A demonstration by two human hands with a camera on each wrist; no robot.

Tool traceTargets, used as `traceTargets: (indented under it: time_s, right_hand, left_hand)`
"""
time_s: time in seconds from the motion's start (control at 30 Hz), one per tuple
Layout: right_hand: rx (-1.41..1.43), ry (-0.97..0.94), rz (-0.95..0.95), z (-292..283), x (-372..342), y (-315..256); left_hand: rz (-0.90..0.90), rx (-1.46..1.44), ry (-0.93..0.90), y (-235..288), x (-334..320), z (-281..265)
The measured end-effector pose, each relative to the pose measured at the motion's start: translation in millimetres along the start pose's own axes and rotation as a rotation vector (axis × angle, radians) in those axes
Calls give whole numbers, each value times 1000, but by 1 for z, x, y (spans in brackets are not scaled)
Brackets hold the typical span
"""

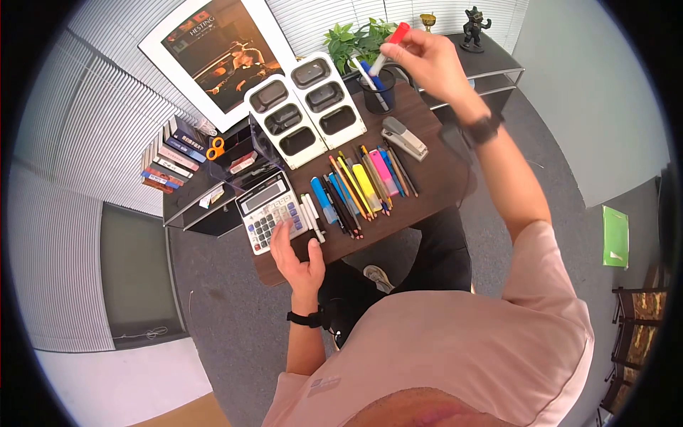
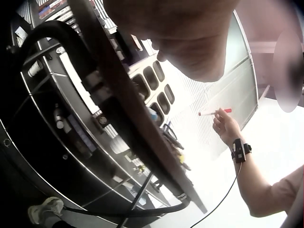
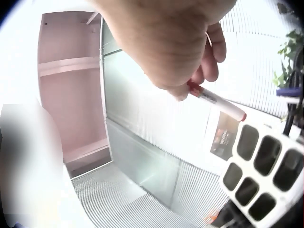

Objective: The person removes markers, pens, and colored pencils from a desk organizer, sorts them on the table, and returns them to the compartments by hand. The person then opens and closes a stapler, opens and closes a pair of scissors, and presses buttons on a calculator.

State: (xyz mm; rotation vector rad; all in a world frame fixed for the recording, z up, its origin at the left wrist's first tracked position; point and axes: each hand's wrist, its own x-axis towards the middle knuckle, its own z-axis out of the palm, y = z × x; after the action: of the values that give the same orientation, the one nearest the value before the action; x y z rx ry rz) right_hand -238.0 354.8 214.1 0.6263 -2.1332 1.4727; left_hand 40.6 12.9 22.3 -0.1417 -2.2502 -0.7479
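Pinched between the thumb and fingers of my right hand (image 1: 430, 67) is a red-capped white marker (image 1: 400, 33), held above a black mesh pen cup (image 1: 379, 99). The same marker (image 3: 221, 104) slants from the right hand (image 3: 180, 52) in the right wrist view. A white and a blue pen stand in the cup. My left hand (image 1: 295, 265) rests by the lower right of a calculator (image 1: 265, 201), fingers extended over its keys. White markers (image 1: 313, 219) lie beside it, then a row of pens, pencils and highlighters (image 1: 364, 186).
A white organizer with six compartments (image 1: 309, 101) stands at the back of the desk. A grey stapler (image 1: 405, 139) lies near the cup. Behind are a framed poster (image 1: 224, 57) and a plant (image 1: 356, 43); books (image 1: 174, 153) stand at the left.
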Motion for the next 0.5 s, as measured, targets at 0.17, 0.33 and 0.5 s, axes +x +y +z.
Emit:
traceTargets:
  time_s: [0.17, 0.33, 0.5]
  right_hand:
    - [-419, -78, 31, 19, 44, 81]
    - [-446, -195, 134, 52, 48, 99]
    - [-609, -317, 115, 69, 47, 112]
  left_hand:
    - [-42, 53, 54, -11, -8, 4]
    - [-108, 29, 57, -10, -7, 5]
    - [-110, 19, 56, -11, -8, 7]
